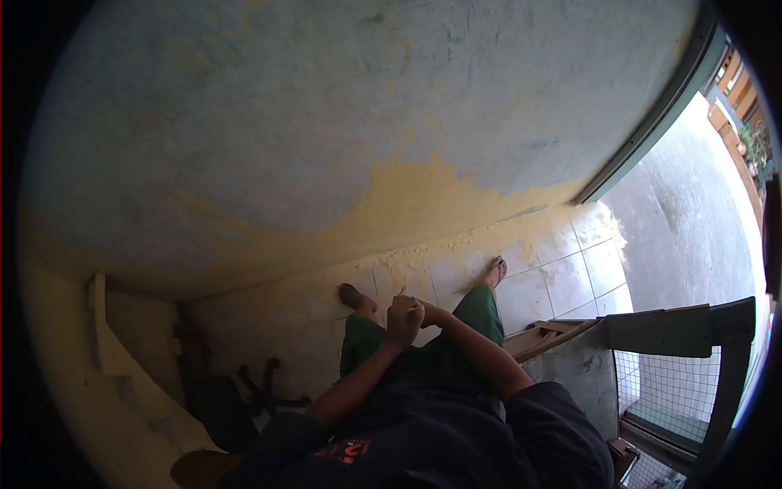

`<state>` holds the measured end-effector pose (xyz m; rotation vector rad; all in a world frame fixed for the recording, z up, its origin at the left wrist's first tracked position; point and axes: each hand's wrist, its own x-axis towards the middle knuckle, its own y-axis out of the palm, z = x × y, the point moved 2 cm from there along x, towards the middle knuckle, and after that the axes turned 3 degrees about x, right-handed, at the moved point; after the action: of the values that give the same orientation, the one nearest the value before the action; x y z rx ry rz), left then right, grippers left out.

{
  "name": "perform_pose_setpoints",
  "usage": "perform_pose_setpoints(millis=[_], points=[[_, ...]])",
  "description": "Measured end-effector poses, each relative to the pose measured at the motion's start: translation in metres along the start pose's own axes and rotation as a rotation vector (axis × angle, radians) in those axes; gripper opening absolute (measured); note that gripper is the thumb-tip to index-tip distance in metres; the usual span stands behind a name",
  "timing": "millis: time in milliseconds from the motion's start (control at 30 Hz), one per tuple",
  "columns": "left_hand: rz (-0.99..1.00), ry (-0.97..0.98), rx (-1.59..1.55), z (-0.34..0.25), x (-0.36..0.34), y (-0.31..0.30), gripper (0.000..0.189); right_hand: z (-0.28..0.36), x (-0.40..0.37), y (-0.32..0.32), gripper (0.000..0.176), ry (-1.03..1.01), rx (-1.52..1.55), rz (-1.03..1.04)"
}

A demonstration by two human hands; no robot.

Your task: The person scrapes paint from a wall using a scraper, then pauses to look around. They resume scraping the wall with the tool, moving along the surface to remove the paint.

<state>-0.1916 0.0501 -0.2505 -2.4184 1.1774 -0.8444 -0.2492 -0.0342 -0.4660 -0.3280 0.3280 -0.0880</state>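
Observation:
My two hands are together in front of my lap. My left hand [401, 323] is closed in a fist around a small slim hand tool [401, 291]; a thin light tip sticks out past the fingers, and its exact kind is too small to make out. Against it rests my right hand [430, 314], partly hidden behind the left one, so its fingers do not show clearly. Ahead is a wall [415, 200] with a yellow lower patch and a worn grey-blue surface above. Pale flakes lie along its foot.
White floor tiles [521, 295] run under my feet to a bright doorway at the right. A wooden-framed piece with wire mesh [668, 387] stands at my right. At left are a dark swivel chair [220, 407] and a stepped wall edge [122, 367].

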Motion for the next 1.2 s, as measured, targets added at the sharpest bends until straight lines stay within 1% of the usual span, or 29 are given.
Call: perform_pose_setpoints(millis=[33,67,100,167,200,233,300,333,367,433,467,533,567,633,667,700,733,767,800,867,900,967,1000,1067,1100,1167,1200], points=[[-0.034,0.000,-0.006,0.003,0.000,-0.004,0.032,0.025,-0.010,-0.011,0.057,0.182,0.298,0.137],[-0.051,-0.076,-0.021,0.009,0.000,-0.005,0.032,0.048,-0.019,-0.021,0.058,0.372,0.595,0.266],[-0.061,-0.154,-0.041,0.012,-0.003,-0.005,0.032,0.064,-0.029,-0.027,0.058,0.380,0.568,0.268],[-0.077,-0.139,-0.054,0.010,-0.008,-0.003,0.034,0.079,-0.049,-0.036,0.047,0.567,0.959,0.201],[-0.072,-0.128,-0.047,0.007,-0.011,0.001,0.036,0.075,-0.058,-0.038,0.047,0.576,0.940,0.194],[-0.085,-0.130,-0.060,0.001,-0.015,0.005,0.036,0.072,-0.057,-0.037,0.047,0.548,0.850,0.169],[0.063,0.076,0.115,-0.011,-0.024,0.014,0.038,0.070,-0.055,-0.014,0.045,0.487,0.677,0.127],[0.068,0.121,0.229,-0.008,-0.029,0.021,0.037,0.070,-0.054,-0.007,0.045,0.452,0.592,0.106],[0.060,0.124,0.221,-0.002,-0.035,0.024,0.037,0.067,-0.052,-0.008,0.044,0.416,0.509,0.082],[0.229,0.130,0.147,-0.003,-0.034,0.023,0.034,0.067,-0.041,-0.019,0.043,0.344,0.341,0.029],[0.217,0.134,0.139,-0.003,-0.033,0.024,0.034,0.066,-0.040,-0.018,0.042,0.307,0.254,0.008],[0.308,0.077,-0.061,0.007,-0.034,0.029,0.030,0.055,-0.047,-0.032,0.041,0.233,0.076,-0.020],[0.293,0.076,-0.066,0.010,-0.039,0.031,0.030,0.052,-0.048,-0.040,0.040,0.194,-0.012,-0.031],[0.143,0.025,0.008,0.017,-0.045,0.031,0.031,0.034,-0.066,-0.062,0.039,0.118,-0.179,-0.059],[0.154,0.032,0.093,0.030,-0.046,0.030,0.033,0.031,-0.067,-0.059,0.039,0.082,-0.260,-0.075],[0.229,-0.109,-0.026,0.046,-0.050,0.031,0.035,0.028,-0.069,-0.063,0.038,0.045,-0.341,-0.092],[0.358,-0.306,-0.101,0.066,-0.057,0.034,0.035,0.024,-0.073,-0.066,0.038,0.008,-0.421,-0.109],[0.501,-0.431,-0.075,0.089,-0.067,0.037,0.038,0.026,-0.074,-0.064,0.038,0.010,-0.430,-0.113],[0.641,-0.554,-0.044,0.114,-0.078,0.042,0.040,0.032,-0.074,-0.061,0.031,0.104,-0.009,-0.213],[1.113,-0.356,0.281,0.159,-0.100,0.057,0.041,0.041,-0.070,-0.055,0.017,0.263,0.840,-0.387],[1.102,-0.349,0.286,0.148,-0.094,0.055,0.041,0.040,-0.067,-0.056,0.017,0.251,0.832,-0.387],[1.332,-0.366,0.263,0.113,-0.089,0.048,0.046,0.032,-0.059,-0.054,0.018,0.352,0.865,-0.277],[1.321,-0.363,0.268,0.118,-0.089,0.047,0.046,0.038,-0.059,-0.052,0.019,0.450,1.139,-0.340],[1.395,-0.533,-0.185,0.130,-0.101,0.051,0.051,0.044,-0.057,-0.049,0.019,0.469,1.104,-0.306],[1.387,-0.528,-0.182,0.132,-0.101,0.052,0.051,0.046,-0.057,-0.049,0.019,0.497,1.075,-0.276],[1.280,-0.444,0.014,0.135,-0.095,0.051,0.049,0.058,-0.064,-0.048,0.020,0.453,1.099,-0.276],[1.269,-0.444,0.017,0.126,-0.091,0.044,0.049,0.057,-0.064,-0.046,0.021,0.444,1.142,-0.254]])
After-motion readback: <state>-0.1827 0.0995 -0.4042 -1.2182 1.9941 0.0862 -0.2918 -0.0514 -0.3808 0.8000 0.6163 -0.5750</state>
